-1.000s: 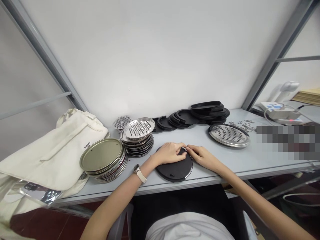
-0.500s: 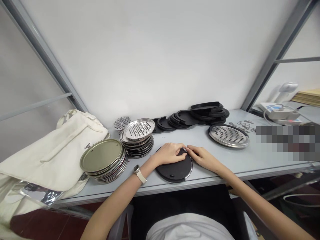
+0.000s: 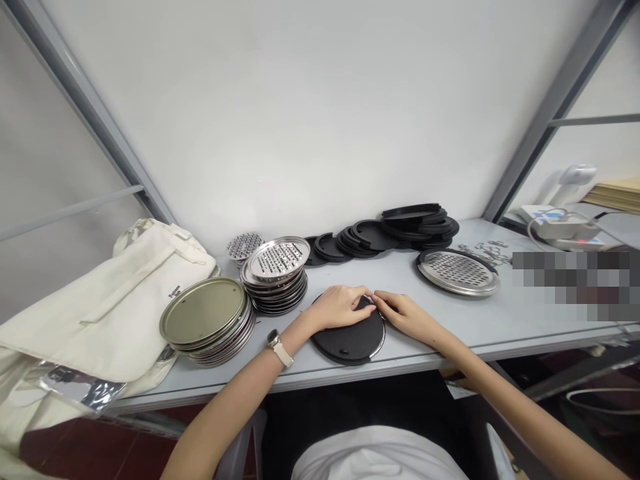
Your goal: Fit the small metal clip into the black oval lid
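Observation:
A round black disc [image 3: 345, 343] lies near the table's front edge, a thin shiny metal rim showing along its right side. Across its upper part rests my left hand [image 3: 340, 308], fingers bent and pinching at the far rim. My right hand [image 3: 403, 313] holds the same far right rim with thumb and fingers pressed together. The fingertips of both hands nearly meet there, and what lies between them is hidden. To the left of the disc stands a stack of round metal grater plates [image 3: 280, 260]. Another round grater [image 3: 457, 272] with a partly black edge lies to the right.
Olive-topped round metal plates [image 3: 203, 310] are stacked at left, beside a cream bag [image 3: 110, 300]. Black discs [image 3: 377, 235] are piled along the wall. Several small metal pieces [image 3: 493, 252] lie at the right back. A white device [image 3: 560, 223] with cables sits farther right.
Both hands stay at the disc's far rim, with barely any finger movement. The disc and the stacks have not moved.

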### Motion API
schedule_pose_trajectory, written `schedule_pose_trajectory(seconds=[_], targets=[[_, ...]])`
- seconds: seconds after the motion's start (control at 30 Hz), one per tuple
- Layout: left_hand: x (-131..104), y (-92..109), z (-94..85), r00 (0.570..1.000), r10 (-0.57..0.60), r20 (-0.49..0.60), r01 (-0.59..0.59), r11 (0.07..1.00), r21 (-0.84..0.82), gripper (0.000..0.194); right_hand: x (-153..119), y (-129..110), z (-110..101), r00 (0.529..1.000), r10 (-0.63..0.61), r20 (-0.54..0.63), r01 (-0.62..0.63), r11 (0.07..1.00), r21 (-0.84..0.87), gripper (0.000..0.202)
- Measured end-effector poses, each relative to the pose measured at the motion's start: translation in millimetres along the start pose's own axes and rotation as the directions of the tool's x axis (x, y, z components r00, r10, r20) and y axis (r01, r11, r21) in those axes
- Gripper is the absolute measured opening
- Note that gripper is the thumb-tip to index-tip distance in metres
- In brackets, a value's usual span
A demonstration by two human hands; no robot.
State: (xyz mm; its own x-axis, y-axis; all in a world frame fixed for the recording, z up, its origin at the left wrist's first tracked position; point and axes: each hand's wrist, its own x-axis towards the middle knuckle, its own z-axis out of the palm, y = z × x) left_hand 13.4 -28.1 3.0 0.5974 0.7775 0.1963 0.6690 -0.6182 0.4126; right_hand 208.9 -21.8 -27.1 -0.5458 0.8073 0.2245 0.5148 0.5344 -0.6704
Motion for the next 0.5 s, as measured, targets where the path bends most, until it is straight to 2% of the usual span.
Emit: schedule_pose_trajectory(seconds=[0.5], targets=[[-0.1,-1.4,-1.0,1.000,0.017,-0.007,-0.017,1.000,-0.019,0.021,-0.1,0.4,0.1,1.000,-0.002,-0.010,0.002,1.000,-0.020,0.040]])
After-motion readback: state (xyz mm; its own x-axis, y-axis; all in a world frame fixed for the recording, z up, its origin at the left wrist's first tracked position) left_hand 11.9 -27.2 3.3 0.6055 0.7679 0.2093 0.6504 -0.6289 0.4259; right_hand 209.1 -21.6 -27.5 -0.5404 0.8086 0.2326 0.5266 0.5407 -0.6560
